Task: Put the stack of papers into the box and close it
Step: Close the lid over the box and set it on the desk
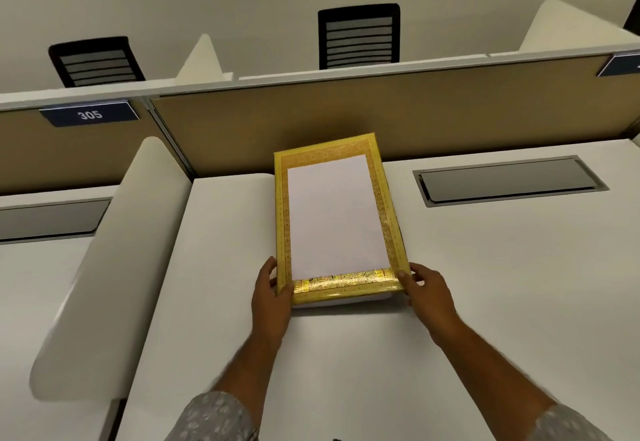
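Now both hands grip the near end of a gold patterned box (381,212) lying on a white desk (485,284), its far end close to the tan partition (415,111). White paper (334,215) lies flat within the gold border. The left hand (272,296) curls on the box's near-left corner, thumb on the side wall; the right hand (427,293) clasps the near-right corner, fingers on the rim. Two black chairs (359,35) stand beyond the partition

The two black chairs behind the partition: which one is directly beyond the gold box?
The right chair. It stands above the gold box in the view; the left chair sits far off, above the 305 sign.
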The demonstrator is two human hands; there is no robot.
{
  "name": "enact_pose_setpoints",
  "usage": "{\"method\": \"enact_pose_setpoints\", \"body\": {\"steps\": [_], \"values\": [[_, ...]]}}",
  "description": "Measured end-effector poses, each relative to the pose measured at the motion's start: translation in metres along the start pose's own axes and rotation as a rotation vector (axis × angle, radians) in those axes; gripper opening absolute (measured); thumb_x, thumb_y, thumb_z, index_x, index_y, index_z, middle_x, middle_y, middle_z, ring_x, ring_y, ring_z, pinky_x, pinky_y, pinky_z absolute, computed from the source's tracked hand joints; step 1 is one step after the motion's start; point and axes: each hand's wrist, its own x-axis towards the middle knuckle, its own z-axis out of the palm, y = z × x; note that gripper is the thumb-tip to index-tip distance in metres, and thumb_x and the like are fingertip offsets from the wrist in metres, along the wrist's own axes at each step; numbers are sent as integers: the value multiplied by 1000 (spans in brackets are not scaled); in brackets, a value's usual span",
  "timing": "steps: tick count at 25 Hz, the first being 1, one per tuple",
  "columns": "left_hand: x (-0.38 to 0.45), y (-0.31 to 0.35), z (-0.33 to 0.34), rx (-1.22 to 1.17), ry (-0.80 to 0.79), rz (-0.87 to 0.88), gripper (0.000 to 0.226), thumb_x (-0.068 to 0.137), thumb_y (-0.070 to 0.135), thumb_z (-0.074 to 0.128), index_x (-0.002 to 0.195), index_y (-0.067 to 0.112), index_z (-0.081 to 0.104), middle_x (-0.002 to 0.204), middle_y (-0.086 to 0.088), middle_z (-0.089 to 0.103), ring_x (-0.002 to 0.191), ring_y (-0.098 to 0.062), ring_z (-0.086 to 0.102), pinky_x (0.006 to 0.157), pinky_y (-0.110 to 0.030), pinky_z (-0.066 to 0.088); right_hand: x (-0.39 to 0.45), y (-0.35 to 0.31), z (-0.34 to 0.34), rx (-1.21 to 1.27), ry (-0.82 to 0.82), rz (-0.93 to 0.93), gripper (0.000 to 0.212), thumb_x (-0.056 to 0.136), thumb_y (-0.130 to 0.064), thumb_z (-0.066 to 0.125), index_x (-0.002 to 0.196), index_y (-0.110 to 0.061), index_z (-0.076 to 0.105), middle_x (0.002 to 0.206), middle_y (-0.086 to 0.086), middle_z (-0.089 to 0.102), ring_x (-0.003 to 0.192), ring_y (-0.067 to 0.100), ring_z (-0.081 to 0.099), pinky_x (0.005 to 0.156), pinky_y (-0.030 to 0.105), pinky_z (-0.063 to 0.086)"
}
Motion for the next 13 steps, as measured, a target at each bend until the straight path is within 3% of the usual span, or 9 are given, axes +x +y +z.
{"method": "enact_pose_setpoints", "body": {"steps": [2, 4, 6, 9, 13], "values": [[6, 3, 1, -9, -7, -16, 63, 103, 4, 64, 160, 23, 45, 151, -1, 57, 132, -26, 61, 106, -44, 58, 8, 4, 4, -127, 19, -31, 41, 103, -33, 63, 140, -13, 67, 118, 9, 73, 100, 24, 71, 81, 31, 59], [12, 5, 3, 1, -28, -11, 61, 104, 3, 61, 159, 22, 46, 152, -4, 58, 135, -29, 60, 111, -49, 55, 13, 6, 9, -201, 10, -72, 38, 105, -30, 60, 137, -12, 68, 102, 2, 73, 81, 9, 67, 67, 16, 48], [18, 7, 5, 17, -44, -5, 59, 106, 6, 59, 160, 23, 44, 153, -4, 58, 138, -28, 58, 115, -51, 52, 19, 3, 13, -227, 16, -90, 36, 106, -31, 57, 135, -12, 69, 95, -2, 70, 75, 4, 64, 63, 12, 42], [27, 7, 8, 52, -49, 24, 57, 108, 12, 56, 162, 22, 41, 155, -5, 57, 141, -28, 56, 117, -53, 49, 30, -2, 17, -267, 38, -92, 37, 107, -28, 55, 137, -10, 68, 102, 4, 73, 83, 16, 66, 67, 15, 46], [43, 14, 15, 116, -35, 49, 58, 107, 5, 55, 161, 20, 42, 153, -5, 58, 140, -28, 57, 118, -51, 49, 52, -8, 20, -325, 15, -62, 37, 108, -26, 54, 138, -7, 66, 121, 17, 74, 103, 32, 72, 90, 36, 58]]}}
